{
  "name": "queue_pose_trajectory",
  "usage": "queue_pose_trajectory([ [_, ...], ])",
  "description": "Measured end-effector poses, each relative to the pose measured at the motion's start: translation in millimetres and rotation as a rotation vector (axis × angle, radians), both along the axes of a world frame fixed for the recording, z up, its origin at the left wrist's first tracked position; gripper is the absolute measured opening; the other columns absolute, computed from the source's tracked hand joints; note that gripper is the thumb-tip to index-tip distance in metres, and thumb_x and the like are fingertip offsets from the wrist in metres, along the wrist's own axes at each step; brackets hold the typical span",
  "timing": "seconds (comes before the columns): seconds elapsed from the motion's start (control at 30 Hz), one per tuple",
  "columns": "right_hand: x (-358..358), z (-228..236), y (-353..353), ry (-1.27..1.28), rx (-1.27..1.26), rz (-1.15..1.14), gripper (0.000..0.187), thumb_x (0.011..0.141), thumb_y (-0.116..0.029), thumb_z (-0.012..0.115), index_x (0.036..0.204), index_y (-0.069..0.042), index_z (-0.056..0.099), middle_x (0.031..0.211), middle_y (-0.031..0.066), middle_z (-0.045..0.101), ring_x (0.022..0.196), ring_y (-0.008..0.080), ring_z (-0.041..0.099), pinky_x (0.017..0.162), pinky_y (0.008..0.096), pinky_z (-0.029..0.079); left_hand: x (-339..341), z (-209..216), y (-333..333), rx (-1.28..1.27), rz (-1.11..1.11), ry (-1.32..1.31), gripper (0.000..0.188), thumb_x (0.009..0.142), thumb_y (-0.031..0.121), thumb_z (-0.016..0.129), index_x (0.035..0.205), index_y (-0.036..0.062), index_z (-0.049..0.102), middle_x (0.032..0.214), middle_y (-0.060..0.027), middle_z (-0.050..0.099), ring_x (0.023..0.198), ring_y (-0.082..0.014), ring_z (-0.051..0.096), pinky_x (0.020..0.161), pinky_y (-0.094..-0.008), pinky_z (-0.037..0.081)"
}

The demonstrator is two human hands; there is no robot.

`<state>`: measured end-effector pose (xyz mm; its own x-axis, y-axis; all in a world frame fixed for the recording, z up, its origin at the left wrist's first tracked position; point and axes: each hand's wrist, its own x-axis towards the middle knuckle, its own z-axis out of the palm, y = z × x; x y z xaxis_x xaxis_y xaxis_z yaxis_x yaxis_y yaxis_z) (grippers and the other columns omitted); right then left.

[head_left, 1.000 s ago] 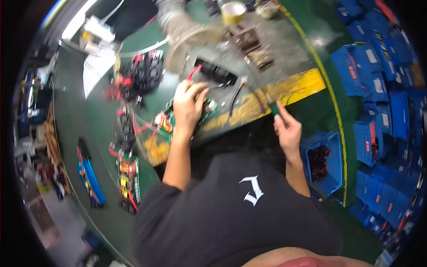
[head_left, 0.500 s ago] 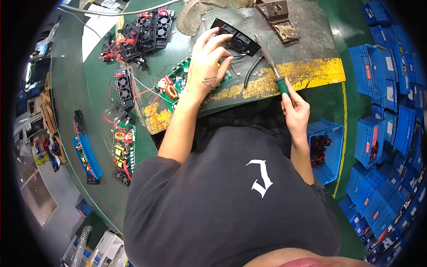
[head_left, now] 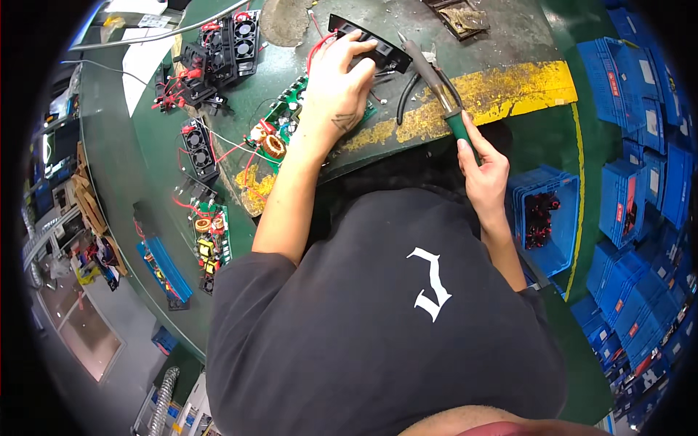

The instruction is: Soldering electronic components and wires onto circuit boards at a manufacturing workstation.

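Note:
A black panel with fans (head_left: 389,58) lies tilted at the far side of the bench, red wires at its left end. My left hand (head_left: 336,91) has bent fingers closed on its near side; the fingertips are partly hidden. In my right hand (head_left: 486,173) is a soldering iron (head_left: 435,78), held by its green handle, with its tip pointing away beside the panel's right end. Beneath the iron lies a pair of pliers (head_left: 403,100) with curved black handles. Partly covered by my left hand and forearm is a green circuit board (head_left: 289,105) with a copper coil (head_left: 273,146).
Black fan assemblies (head_left: 218,58) with red wires cluster at the far left. A fan unit (head_left: 198,145), another circuit board (head_left: 211,236) and a blue housing (head_left: 166,269) lie nearer. A blue crate (head_left: 563,247) holds black-red parts; blue crates (head_left: 614,87) stack at right.
My left hand has come down onto the panel, its fingers closer together. Red wires now show beside it. The iron still rests in my right hand, and the whole view has shifted slightly.

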<state>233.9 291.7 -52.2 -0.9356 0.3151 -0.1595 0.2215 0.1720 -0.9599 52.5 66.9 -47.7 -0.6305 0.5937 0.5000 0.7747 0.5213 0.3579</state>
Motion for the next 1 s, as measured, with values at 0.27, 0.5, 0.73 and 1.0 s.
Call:
queue_pose_trajectory([
  [0.27,7.9,17.3,17.3,0.049,0.227,-0.038,0.040,0.097,0.000,0.063,0.137,0.003,0.062,0.131,0.0189,0.070,0.111,0.0165,0.070,0.093,0.0272,0.051,8.1,-10.0,8.7,-0.084,0.156,0.000,0.021,0.077,0.004,0.075,0.093,0.0073,0.063,0.128,-0.0053,0.064,0.130,-0.0293,0.057,0.105,-0.0511,0.039],
  [0.5,31.9,22.2,21.1,0.111,0.391,0.054,0.042,0.094,0.002,0.064,0.135,-0.002,0.066,0.110,0.0226,0.075,0.090,0.0248,0.075,0.081,0.0309,0.054,9.0,-10.1,9.6,-0.086,0.194,-0.009,0.021,0.078,0.007,0.076,0.095,0.0109,0.066,0.128,-0.0027,0.064,0.130,-0.0270,0.056,0.106,-0.0506,0.036],
  [0.73,44.5,26.0,19.2,0.176,0.399,0.048,0.042,0.094,0.002,0.064,0.136,-0.002,0.066,0.105,0.0224,0.075,0.084,0.0226,0.072,0.076,0.0313,0.053,6.2,-15.3,8.9,-0.025,0.140,0.006,0.017,0.079,0.006,0.073,0.094,0.0104,0.066,0.125,-0.0036,0.062,0.130,-0.0278,0.056,0.111,-0.0573,0.033],
  [1.0,48.3,26.5,11.6,0.151,0.433,0.084,0.045,0.093,0.003,0.065,0.138,-0.003,0.065,0.085,0.0166,0.068,0.068,0.0210,0.059,0.068,0.0308,0.049,19.6,-14.8,22.5,-0.113,0.318,0.007,0.020,0.082,0.005,0.071,0.101,0.0104,0.068,0.128,-0.0035,0.061,0.133,-0.0269,0.053,0.113,-0.0600,0.029],
])
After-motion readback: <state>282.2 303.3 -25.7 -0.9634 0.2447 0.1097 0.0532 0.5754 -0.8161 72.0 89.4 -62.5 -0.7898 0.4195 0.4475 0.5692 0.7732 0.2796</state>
